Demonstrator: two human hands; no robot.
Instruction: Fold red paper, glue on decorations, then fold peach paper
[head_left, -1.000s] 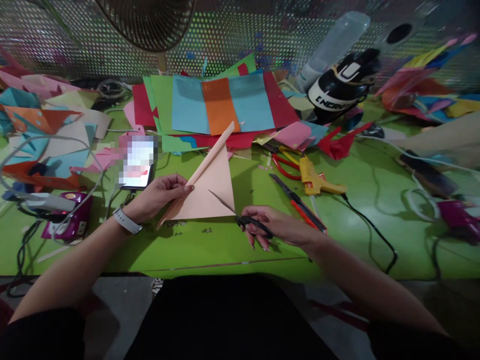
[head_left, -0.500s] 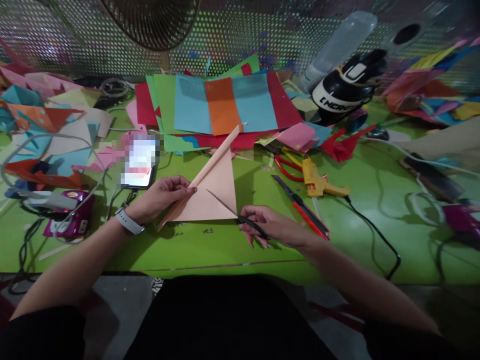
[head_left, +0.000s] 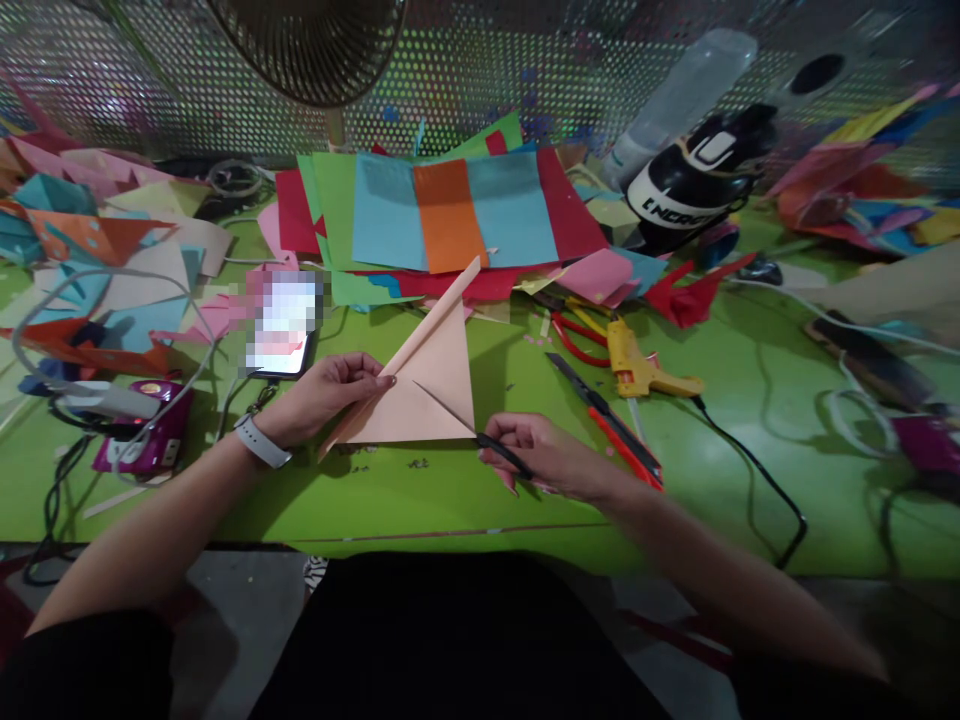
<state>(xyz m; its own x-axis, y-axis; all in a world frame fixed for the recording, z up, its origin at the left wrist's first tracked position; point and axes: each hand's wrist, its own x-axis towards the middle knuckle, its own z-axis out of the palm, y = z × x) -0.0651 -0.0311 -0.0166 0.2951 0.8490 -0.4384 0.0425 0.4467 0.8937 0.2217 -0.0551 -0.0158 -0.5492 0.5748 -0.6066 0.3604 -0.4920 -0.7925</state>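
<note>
A peach sheet of paper [head_left: 442, 360], roughly triangular with a folded strip along its upper left edge, is held just over the green table. My left hand [head_left: 349, 388] pinches that strip between thumb and fingers near its lower end. At the sheet's lower right corner, my right hand [head_left: 532, 452] grips black-handled scissors [head_left: 501, 455]. One long blade lies across the face of the paper, pointing up and left; the other blade is hidden, apparently beneath the sheet. Small dark scraps [head_left: 418, 464] lie on the table below the paper.
Behind the paper lies a stack of coloured sheets [head_left: 510, 215]. To the right are a utility knife [head_left: 607, 420], a yellow glue gun [head_left: 637, 365] and red-handled pliers [head_left: 577, 340]. A phone [head_left: 285, 325] and a purple power socket [head_left: 146, 430] sit left. A black bottle [head_left: 697, 180] stands behind.
The view has shifted very slightly. Both hands, the paper and the scissors keep nearly the same positions; the right hand's fingers look slightly more drawn together.
</note>
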